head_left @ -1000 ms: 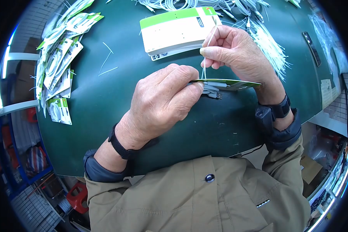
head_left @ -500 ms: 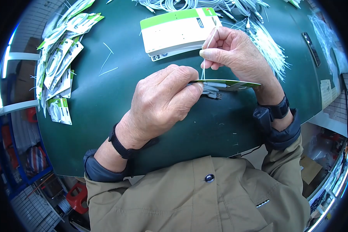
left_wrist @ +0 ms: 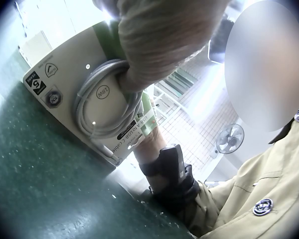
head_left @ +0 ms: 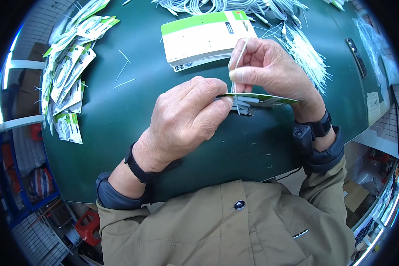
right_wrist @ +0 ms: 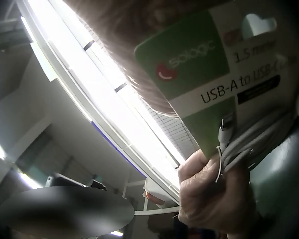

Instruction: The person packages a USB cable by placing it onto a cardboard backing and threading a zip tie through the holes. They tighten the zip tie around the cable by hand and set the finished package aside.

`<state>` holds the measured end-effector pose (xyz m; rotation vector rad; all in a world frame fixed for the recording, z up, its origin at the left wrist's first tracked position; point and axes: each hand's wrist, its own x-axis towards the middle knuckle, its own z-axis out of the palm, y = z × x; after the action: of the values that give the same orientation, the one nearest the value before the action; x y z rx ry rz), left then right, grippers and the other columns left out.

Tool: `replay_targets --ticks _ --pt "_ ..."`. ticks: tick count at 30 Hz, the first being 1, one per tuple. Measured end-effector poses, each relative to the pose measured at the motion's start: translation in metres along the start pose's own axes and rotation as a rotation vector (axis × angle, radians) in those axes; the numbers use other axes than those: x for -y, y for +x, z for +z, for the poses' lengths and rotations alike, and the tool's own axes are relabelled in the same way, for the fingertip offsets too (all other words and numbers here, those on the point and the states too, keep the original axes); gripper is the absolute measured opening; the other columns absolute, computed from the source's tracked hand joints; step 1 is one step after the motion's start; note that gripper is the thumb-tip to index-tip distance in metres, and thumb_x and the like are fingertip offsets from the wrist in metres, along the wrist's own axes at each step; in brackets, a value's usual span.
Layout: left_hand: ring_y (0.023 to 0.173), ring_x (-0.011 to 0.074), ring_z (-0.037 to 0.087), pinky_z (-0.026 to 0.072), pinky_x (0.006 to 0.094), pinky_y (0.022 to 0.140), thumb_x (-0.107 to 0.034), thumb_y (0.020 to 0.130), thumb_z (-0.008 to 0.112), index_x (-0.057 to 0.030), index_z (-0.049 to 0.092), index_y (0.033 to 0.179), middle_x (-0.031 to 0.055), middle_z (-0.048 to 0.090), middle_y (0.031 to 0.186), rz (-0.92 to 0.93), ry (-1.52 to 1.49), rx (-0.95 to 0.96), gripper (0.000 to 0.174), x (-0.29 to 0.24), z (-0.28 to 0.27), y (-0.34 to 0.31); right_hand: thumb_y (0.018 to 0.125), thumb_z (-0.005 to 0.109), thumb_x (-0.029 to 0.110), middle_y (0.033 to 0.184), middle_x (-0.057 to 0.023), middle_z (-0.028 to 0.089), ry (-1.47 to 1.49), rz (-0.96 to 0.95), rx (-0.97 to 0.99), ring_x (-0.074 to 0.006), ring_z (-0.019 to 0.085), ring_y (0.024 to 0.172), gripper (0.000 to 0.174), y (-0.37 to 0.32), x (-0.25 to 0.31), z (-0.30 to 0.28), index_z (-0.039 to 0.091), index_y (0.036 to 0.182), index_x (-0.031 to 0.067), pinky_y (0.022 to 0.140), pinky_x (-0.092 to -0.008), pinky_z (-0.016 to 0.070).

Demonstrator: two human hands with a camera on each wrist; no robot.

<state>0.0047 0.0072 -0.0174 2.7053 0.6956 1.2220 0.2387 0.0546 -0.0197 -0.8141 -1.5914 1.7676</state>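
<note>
My left hand grips a flat packaging card, white and green, held edge-up to the head view. A coiled grey USB cable lies against the card's printed face under those fingers. The right wrist view shows the cable's metal plug and the print "USB-A to USB-C". My right hand pinches a thin white tie above the card. A thin white strand also crosses the cable below the card's edge. The right palm stands over the card's far side.
Behind the hands lies a stack of cards. A bundle of white ties is fanned out at right, near a dark slim object. Loose grey cables lie at the back. Carded cables are heaped at left.
My right hand has come slightly down toward the card. A thin white strand now shows below the card's edge, across the cable. My left hand has stayed nearly still.
</note>
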Motion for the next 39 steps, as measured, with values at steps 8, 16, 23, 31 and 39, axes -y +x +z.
replay_targets --ticks 8,16,23,31,39 --pt "0.071 0.0227 0.070 0.0558 0.0312 0.058 0.006 0.070 0.080 0.0004 0.067 0.084 0.0112 0.069 0.091 -0.003 0.022 0.021 0.020 -0.005 -0.002 0.005 0.102 0.066 0.019 0.088 -0.0027 0.072 0.158 0.101 0.059 -0.0059 0.066 0.075 0.017 0.002 -0.001 -0.005 0.070 0.103 0.0025 0.070 -0.0228 0.0566" --pt "0.072 0.0233 0.072 0.0590 0.0308 0.061 0.006 0.071 0.078 0.0032 0.068 0.082 0.0129 0.072 0.094 -0.005 -0.015 0.056 0.016 -0.005 -0.003 0.005 0.099 0.070 0.022 0.089 -0.0028 0.073 -0.063 0.097 0.173 -0.0069 0.066 0.080 0.025 0.001 0.001 -0.007 0.079 0.107 -0.0001 0.072 -0.0223 0.0563" --pt "0.068 0.0213 0.069 0.0564 0.0308 0.058 0.006 0.071 0.078 0.0031 0.068 0.084 0.0126 0.071 0.095 0.049 0.004 0.038 0.016 -0.004 -0.002 0.004 0.096 0.075 0.017 0.088 -0.0043 0.075 0.088 0.194 0.071 -0.0078 0.067 0.075 0.022 0.001 0.004 -0.007 0.079 0.109 -0.0001 0.069 -0.0230 0.0570" --pt "0.067 0.0193 0.069 0.0554 0.0302 0.056 0.004 0.070 0.079 -0.0015 0.066 0.080 0.0086 0.072 0.091 0.039 0.003 -0.014 0.017 -0.003 0.002 0.003 0.094 0.077 0.015 0.088 -0.0046 0.075 -0.082 0.149 0.172 -0.0075 0.066 0.075 0.022 0.003 -0.004 -0.012 0.079 0.109 -0.0011 0.069 -0.0231 0.0555" --pt "0.072 0.0227 0.072 0.0575 0.0328 0.058 0.005 0.065 0.080 -0.0046 0.066 0.083 0.0080 0.073 0.091 -0.073 -0.111 -0.045 0.025 0.000 0.002 0.000 0.095 0.074 0.010 0.098 -0.0076 0.076 0.043 0.210 0.094 -0.0094 0.070 0.081 0.029 0.004 -0.004 -0.007 0.071 0.121 -0.0023 0.072 -0.0227 0.0570"
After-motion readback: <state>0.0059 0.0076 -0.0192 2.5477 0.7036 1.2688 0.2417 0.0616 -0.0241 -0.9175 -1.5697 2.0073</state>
